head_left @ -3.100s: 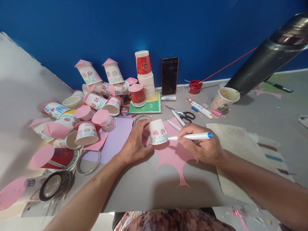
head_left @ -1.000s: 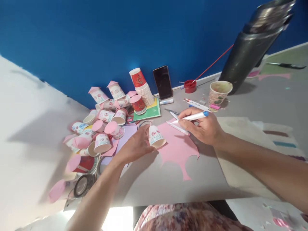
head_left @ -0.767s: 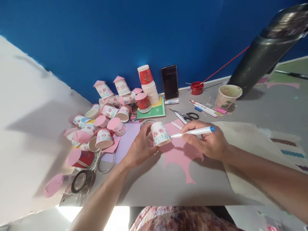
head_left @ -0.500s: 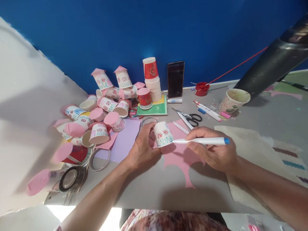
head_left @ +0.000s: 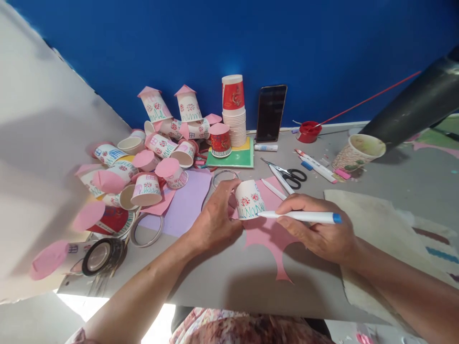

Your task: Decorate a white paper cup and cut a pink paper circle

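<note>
A white paper cup (head_left: 250, 199) with red flower drawings and green zigzag strokes is tilted in my left hand (head_left: 217, 215), whose fingers wrap its left side. My right hand (head_left: 319, 228) is closed on a white marker (head_left: 304, 217) with a blue end. The marker's tip touches the cup near its lower right edge, by the green strokes. Under both hands lies a cut pink paper sheet (head_left: 267, 239) with curved notches. Scissors (head_left: 292, 176) with black handles and two white pens rest just beyond the cup.
Decorated paper cups with pink tops (head_left: 158, 143) are piled at the left. A cup stack (head_left: 234, 126) and a phone (head_left: 271, 114) stand by the blue wall. Tape rolls (head_left: 98, 257) lie front left. A patterned cup (head_left: 358, 153) and a pale cloth (head_left: 355, 224) are at right.
The view has shifted slightly. The cup is turned a little in my left hand, and the marker tip sits slightly lower, near the cup's bottom edge. Both hands keep their hold.
</note>
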`<control>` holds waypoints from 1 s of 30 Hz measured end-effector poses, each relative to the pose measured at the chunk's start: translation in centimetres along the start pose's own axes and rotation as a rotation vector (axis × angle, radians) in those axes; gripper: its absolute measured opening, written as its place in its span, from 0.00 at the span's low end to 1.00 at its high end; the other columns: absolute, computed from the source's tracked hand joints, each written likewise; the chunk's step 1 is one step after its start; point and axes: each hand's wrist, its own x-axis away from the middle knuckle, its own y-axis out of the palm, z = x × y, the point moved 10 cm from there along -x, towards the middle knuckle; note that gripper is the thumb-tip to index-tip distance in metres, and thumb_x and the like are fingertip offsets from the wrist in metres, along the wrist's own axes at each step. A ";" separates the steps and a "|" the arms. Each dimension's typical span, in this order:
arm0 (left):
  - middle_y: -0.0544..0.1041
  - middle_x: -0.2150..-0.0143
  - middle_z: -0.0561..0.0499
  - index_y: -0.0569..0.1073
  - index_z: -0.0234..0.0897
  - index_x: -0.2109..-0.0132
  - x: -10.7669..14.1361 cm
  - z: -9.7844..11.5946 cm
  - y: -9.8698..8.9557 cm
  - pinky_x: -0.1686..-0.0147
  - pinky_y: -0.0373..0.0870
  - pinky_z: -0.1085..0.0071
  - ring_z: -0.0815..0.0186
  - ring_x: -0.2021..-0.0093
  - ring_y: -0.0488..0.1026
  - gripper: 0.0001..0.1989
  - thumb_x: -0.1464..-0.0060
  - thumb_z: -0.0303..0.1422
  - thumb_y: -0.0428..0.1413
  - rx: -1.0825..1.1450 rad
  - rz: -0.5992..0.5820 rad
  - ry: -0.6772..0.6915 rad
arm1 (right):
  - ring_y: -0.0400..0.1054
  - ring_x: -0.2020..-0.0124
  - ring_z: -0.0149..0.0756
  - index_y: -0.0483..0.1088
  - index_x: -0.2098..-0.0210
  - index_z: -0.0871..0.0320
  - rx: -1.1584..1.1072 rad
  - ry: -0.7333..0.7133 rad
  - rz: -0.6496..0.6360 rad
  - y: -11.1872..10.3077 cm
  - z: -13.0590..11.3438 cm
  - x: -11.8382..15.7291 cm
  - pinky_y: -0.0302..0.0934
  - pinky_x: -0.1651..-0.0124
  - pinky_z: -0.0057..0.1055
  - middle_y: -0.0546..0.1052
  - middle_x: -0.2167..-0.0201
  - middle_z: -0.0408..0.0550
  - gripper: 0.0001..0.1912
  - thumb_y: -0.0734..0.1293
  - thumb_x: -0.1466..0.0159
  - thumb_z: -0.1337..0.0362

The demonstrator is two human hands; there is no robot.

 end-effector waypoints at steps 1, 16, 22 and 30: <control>0.74 0.38 0.41 0.67 0.44 0.35 0.0 0.0 -0.1 0.51 0.79 0.57 0.50 0.42 0.76 0.36 0.49 0.36 0.71 0.001 0.006 -0.002 | 0.77 0.73 0.36 0.76 0.61 0.51 0.003 0.007 0.002 0.0 0.1 0.0 0.69 0.70 0.31 0.83 0.71 0.45 0.03 0.70 0.30 0.63; 0.74 0.36 0.39 0.67 0.42 0.35 -0.1 -1.0 -0.6 0.43 0.76 0.53 0.48 0.38 0.75 0.38 0.51 0.37 0.72 0.019 0.046 -0.007 | 0.72 0.78 0.33 0.76 0.63 0.52 0.022 0.019 0.048 -0.7 0.3 -0.2 0.65 0.75 0.29 0.81 0.73 0.44 0.05 0.69 0.30 0.62; 0.75 0.37 0.41 0.67 0.43 0.35 -0.1 -1.2 -0.6 0.45 0.78 0.55 0.50 0.40 0.76 0.37 0.50 0.33 0.71 -0.004 0.058 0.005 | 0.70 0.79 0.32 0.76 0.62 0.53 0.009 0.010 0.092 -1.1 0.2 -0.2 0.64 0.76 0.29 0.81 0.73 0.44 0.05 0.69 0.30 0.61; 0.76 0.40 0.41 0.66 0.42 0.36 0.0 -0.7 -0.8 0.43 0.77 0.56 0.52 0.41 0.77 0.35 0.48 0.33 0.70 -0.023 0.095 0.053 | 0.69 0.80 0.31 0.74 0.63 0.52 0.039 -0.007 0.063 -1.0 0.1 -0.4 0.63 0.75 0.27 0.80 0.74 0.41 0.05 0.68 0.29 0.63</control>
